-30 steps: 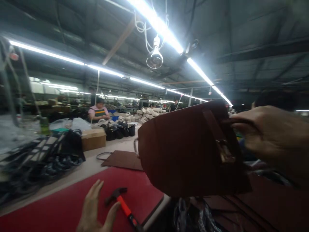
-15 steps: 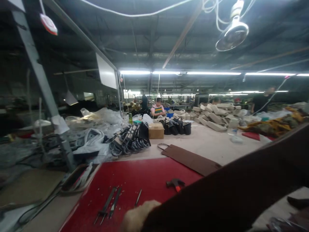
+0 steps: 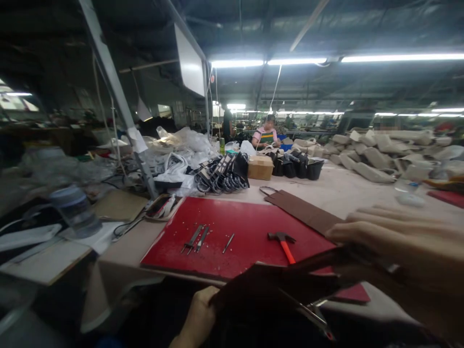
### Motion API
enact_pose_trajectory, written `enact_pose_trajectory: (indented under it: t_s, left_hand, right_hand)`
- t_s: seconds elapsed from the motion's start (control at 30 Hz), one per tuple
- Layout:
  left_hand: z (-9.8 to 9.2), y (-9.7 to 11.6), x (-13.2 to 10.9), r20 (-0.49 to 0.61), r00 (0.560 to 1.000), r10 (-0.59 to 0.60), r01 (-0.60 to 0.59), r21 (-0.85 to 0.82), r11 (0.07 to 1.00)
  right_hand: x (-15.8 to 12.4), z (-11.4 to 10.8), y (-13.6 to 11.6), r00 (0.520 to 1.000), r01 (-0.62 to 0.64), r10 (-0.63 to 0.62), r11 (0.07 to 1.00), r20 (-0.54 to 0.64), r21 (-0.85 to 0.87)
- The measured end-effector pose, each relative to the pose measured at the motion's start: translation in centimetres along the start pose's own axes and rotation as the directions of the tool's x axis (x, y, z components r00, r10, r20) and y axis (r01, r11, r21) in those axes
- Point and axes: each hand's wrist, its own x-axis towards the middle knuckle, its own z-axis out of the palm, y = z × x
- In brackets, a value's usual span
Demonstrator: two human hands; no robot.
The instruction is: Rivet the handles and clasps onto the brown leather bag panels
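A dark brown leather-like piece (image 3: 250, 290) is held low in front of the table edge. My left hand (image 3: 197, 314) is closed on its left end, the thumb on top. My right hand (image 3: 391, 241), blurred by motion, is curled over a folded brown strip at the piece's right side; its fingertips are partly hidden. A shiny metal tool or fitting (image 3: 315, 319) hangs below the strip, its kind unclear. Beyond the piece, a claw hammer (image 3: 284, 246) with an orange handle lies on the red board (image 3: 239, 217). A slim metal rod (image 3: 228, 243) and two pronged punches (image 3: 195, 239) lie left of it.
Behind the board lies a flat brown panel with a loop handle (image 3: 304, 208). Farther back are a cardboard box (image 3: 260, 167), black bags (image 3: 297, 164), wrapped handles (image 3: 223, 174) and beige bundles (image 3: 377, 150). A metal post (image 3: 119, 96) stands left. A person (image 3: 266, 135) sits across the table.
The view has tipped down and turned left. The brown piece has dropped from across the right side to low in front, and my right hand has come into view on it.
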Motion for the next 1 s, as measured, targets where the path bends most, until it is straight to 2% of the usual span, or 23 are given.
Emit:
enact_pose_trajectory:
  t_s: [0.07, 0.1, 0.2, 0.27, 0.4, 0.47, 0.5, 0.57, 0.6, 0.67, 0.73, 0.8, 0.87, 0.93, 1.0]
  left_hand:
    - [0.4, -1.3, 0.0, 0.013, 0.995, -0.097, 0.097, 0.025, 0.995]
    - [0.5, -1.8, -0.1, 0.029, 0.988, -0.149, 0.147, 0.041, 0.988]
    - [0.6, -2.3, -0.8, 0.051, 0.959, -0.277, 0.269, 0.132, 0.954]
    - [0.4, -2.1, -1.2, 0.055, 0.953, -0.299, 0.281, 0.216, 0.935]
    - [-0.7, -0.5, -0.6, 0.080, 0.977, -0.196, 0.160, 0.326, 0.932]
    - [-1.3, 0.7, 0.5, 0.036, 0.990, -0.134, 0.111, 0.374, 0.921]
    - [-1.5, 1.2, 1.1, 0.001, 0.997, -0.082, 0.075, 0.404, 0.912]
    - [-1.7, 2.3, 2.4, -0.071, 0.993, 0.099, -0.055, 0.469, 0.881]
    - [-1.6, 2.8, 2.9, -0.100, 0.970, 0.223, -0.143, 0.506, 0.851]
    - [-1.0, 3.6, 3.8, -0.103, 0.879, 0.465, -0.325, 0.584, 0.744]
    - [-0.2, 4.1, 4.3, 0.007, 0.790, 0.613, -0.473, 0.642, 0.603]
    - [0.6, 4.3, 4.6, 0.188, 0.751, 0.633, -0.574, 0.658, 0.487]
    - [1.2, 3.9, 4.8, 0.339, 0.750, 0.567, -0.620, 0.659, 0.425]
    - [1.4, 3.4, 5.0, 0.415, 0.762, 0.497, -0.626, 0.669, 0.402]
    - [1.5, 2.8, 5.3, 0.438, 0.778, 0.450, -0.615, 0.680, 0.400]
  right_hand:
    - [0.6, 2.3, -0.2, 0.994, 0.033, -0.042, 0.996, 0.105, 0.086]
    - [0.9, 3.5, 0.1, 0.990, 0.005, -0.019, 0.994, 0.136, 0.107]
    - [1.3, 7.5, 1.7, 0.976, -0.152, 0.129, 0.981, 0.178, 0.124]
    - [1.4, 10.5, 3.1, 0.954, -0.241, 0.205, 0.958, 0.217, 0.157]
    - [1.0, 16.2, 5.6, 0.890, -0.399, 0.316, 0.888, 0.329, 0.227]
    - [0.8, 18.7, 6.6, 0.853, -0.462, 0.354, 0.853, 0.382, 0.241]
    - [0.7, 19.9, 7.1, 0.838, -0.484, 0.366, 0.841, 0.405, 0.243]
    - [0.9, 22.0, 8.0, 0.815, -0.512, 0.378, 0.824, 0.439, 0.243]
    - [1.1, 22.9, 8.5, 0.805, -0.524, 0.381, 0.816, 0.455, 0.243]
    - [1.5, 24.8, 9.4, 0.781, -0.552, 0.393, 0.798, 0.485, 0.242]
    - [1.8, 26.4, 10.1, 0.756, -0.581, 0.409, 0.779, 0.510, 0.236]
    - [1.7, 27.9, 10.7, 0.731, -0.608, 0.429, 0.762, 0.530, 0.221]
    - [1.4, 29.3, 11.0, 0.709, -0.630, 0.451, 0.750, 0.543, 0.200]
    - [0.8, 30.6, 11.2, 0.687, -0.651, 0.483, 0.742, 0.543, 0.163]
    - [0.3, 31.6, 11.3, 0.669, -0.669, 0.531, 0.736, 0.520, 0.109]
